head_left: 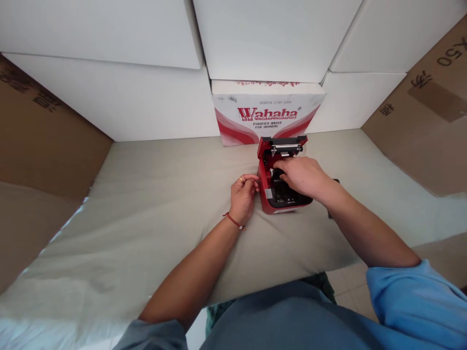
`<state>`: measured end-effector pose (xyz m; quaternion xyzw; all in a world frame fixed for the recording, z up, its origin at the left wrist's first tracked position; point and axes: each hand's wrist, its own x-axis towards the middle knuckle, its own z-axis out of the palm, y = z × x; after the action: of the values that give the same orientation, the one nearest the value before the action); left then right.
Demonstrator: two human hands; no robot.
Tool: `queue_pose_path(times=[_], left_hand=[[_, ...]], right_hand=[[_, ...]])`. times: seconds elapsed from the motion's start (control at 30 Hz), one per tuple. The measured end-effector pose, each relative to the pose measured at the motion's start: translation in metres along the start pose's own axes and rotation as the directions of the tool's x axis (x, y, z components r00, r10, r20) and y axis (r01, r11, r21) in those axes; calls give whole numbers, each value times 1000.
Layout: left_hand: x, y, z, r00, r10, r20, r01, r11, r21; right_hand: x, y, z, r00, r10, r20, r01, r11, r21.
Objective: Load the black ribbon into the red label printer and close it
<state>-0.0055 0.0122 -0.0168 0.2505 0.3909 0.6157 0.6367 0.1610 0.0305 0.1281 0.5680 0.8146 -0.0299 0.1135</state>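
A small red and black label printer (265,206) sits on the cloth-covered table with its lid (283,142) raised. My right hand (303,176) reaches into the printer's open bay from the right, thumb and forefinger bent around a dark part inside. What exactly they grip is hidden. A small white piece (272,172) shows inside the bay, left of those fingers. Against the printer's left side is my left hand (244,197), its fingers curled together and the tips close to the red wall. I cannot make out whether anything is between them.
A white and red Wahaba-style water carton marked "Wahaha" (270,114) stands right behind the printer. White boxes (156,102) form a wall at the back. Brown cartons (44,131) close off both sides. A black object (336,181) lies partly hidden beneath my right forearm.
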Motion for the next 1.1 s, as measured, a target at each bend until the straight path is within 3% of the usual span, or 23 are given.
queue_pose_path(times=[0.13,0.2,0.33,0.43,0.57,0.67,0.77,0.8,0.83,0.87,0.93,0.97,1.03,1.1], left_hand=[[0,0,0,1000,-3,3,3,1000,-6],[0,0,0,1000,-3,6,3,1000,-8],[0,-1,1,1000,7,4,-7,1000,-3],[0,-2,0,1000,24,-4,-24,1000,20],[1,-6,-1,998,64,-17,-62,994,90],[-3,-6,-2,993,113,-39,-105,981,161],[-20,0,-2,948,310,-66,-276,910,310],[-28,3,-2,869,495,-16,-436,781,448],[-37,6,-1,762,634,128,-584,590,557],[-46,9,0,657,693,297,-693,400,600],[-61,13,2,425,700,573,-838,66,541],[-67,14,3,344,667,661,-864,-51,502],[-72,14,6,250,599,761,-876,-194,441],[-72,13,8,220,568,793,-868,-257,425]], right_hand=[[6,3,5,996,-87,5,87,995,55],[0,11,7,987,-152,-56,159,976,152],[-40,24,16,938,-220,-266,306,886,347],[-79,21,36,880,-294,-373,418,851,318],[-115,6,76,833,-254,-491,385,904,185],[-122,1,96,820,-242,-519,351,929,121],[-116,5,99,815,-234,-530,336,936,104],[-113,6,97,816,-231,-531,335,936,107],[-110,8,95,818,-230,-527,336,935,113],[-107,10,93,824,-230,-519,339,933,125],[-104,12,90,837,-236,-493,353,922,158],[-103,13,88,844,-241,-479,363,914,180],[-104,16,86,854,-251,-455,386,893,231],[-106,21,84,850,-264,-455,425,855,298]])
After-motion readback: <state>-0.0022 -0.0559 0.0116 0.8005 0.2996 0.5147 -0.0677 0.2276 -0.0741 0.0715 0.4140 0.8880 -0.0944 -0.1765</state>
